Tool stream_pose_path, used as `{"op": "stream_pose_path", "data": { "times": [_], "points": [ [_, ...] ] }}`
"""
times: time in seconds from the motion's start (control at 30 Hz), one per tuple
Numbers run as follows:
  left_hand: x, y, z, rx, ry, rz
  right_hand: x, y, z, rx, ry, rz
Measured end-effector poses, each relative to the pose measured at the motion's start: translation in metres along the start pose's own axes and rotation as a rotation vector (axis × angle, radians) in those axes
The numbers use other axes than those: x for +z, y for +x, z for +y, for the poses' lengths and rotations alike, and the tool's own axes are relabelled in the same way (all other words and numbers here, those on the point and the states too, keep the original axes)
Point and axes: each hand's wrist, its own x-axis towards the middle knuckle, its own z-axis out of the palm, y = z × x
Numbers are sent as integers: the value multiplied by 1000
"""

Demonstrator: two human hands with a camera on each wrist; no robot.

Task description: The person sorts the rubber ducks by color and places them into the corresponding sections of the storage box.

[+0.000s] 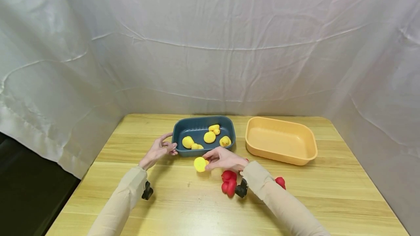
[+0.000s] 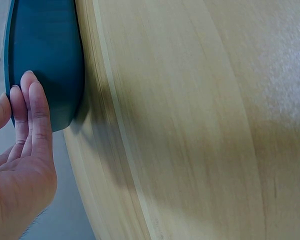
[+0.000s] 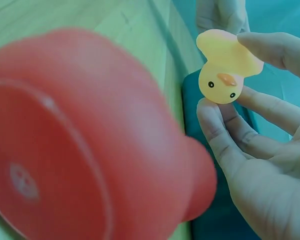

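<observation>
Fingers and thumb of the right hand are clamped on a small yellow duck-shaped toy of smooth rubber, its face showing in the right wrist view. We find it at six o'clock from a dark blue, round-cornered plastic tray, just outside the near rim. The left hand is at eight o'clock on that tray, nearly straight fingers touching the outer wall, thumb by the rim; how firmly it presses, we cannot tell. Inside lie more yellow rubber ducks. Farther out we see a rounded red rubber toy at five o'clock, another at four, partly behind the right sleeve, and a yellow-orange plastic tray at three.

We judge the step in hand to be adding this duck to the blue tray; the next move calls for clearing the near rim, then loosening the pinch over bare floor while the other hand steadies the wall.
</observation>
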Motion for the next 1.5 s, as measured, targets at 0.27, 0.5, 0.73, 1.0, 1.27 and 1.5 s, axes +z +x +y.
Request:
{"op": "stream_pose_path", "data": {
  "times": [0.27, 0.5, 0.73, 1.0, 1.27, 1.5],
  "points": [
    [0, 1, 0, -2, -5, 4, -1, -1, -8, -46, 36, 10],
    [0, 0, 0, -10, -5, 6, -5, 0, -15, -97, 12, 33],
    [0, 0, 0, -8, -5, 6, -12, 3, -21, -111, 31, 76],
    [0, 0, 0, -8, -10, 4, -22, 9, -25, -137, 5, 164],
    [1, -1, 1, -5, -15, 5, -30, 17, -31, -90, -19, 202],
    [1, -2, 2, -2, -15, 2, -35, 30, -34, -86, 77, 232]
  ]
}}
